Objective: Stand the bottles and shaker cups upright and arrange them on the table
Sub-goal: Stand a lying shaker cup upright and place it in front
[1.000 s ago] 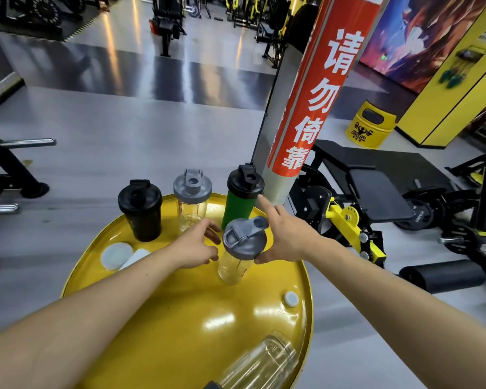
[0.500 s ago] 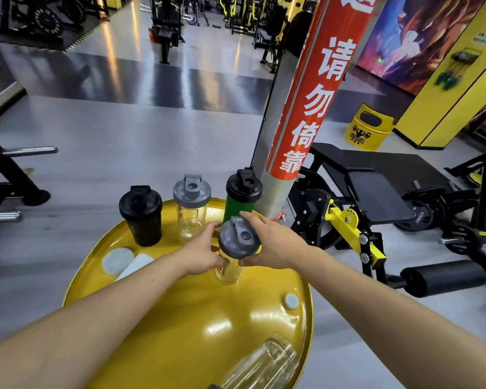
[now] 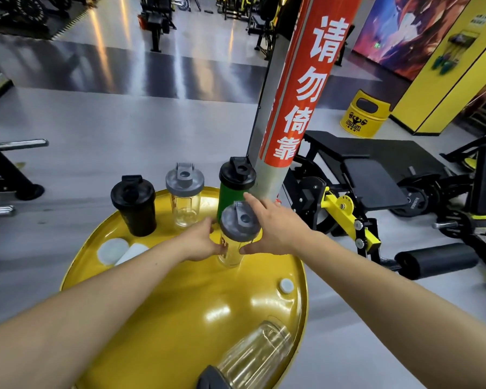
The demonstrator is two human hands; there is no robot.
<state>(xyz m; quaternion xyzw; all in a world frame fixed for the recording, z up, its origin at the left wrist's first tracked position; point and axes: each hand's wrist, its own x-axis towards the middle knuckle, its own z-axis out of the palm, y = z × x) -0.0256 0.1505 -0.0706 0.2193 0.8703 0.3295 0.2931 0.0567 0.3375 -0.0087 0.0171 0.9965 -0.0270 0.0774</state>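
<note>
A clear shaker cup with a grey lid (image 3: 238,235) stands upright on the yellow round table (image 3: 180,304), just in front of a green shaker with a black lid (image 3: 234,186). My left hand (image 3: 201,242) grips its body from the left. My right hand (image 3: 274,226) cups it from the right, thumb on the body and index finger stretched past the lid. A black shaker (image 3: 134,206) and another clear grey-lidded shaker (image 3: 184,197) stand upright along the far rim. A clear shaker (image 3: 253,357) lies on its side at the near edge.
Two white discs (image 3: 112,249) lie at the table's left, partly behind my left forearm, and a small white cap (image 3: 286,285) at its right. A pillar with a red banner (image 3: 298,94) rises just behind the green shaker. Gym benches and machines stand to the right.
The grey-lidded clear cup was tilted between my hands; it now stands upright on the table. My right index finger has lifted off the lid and straightened.
</note>
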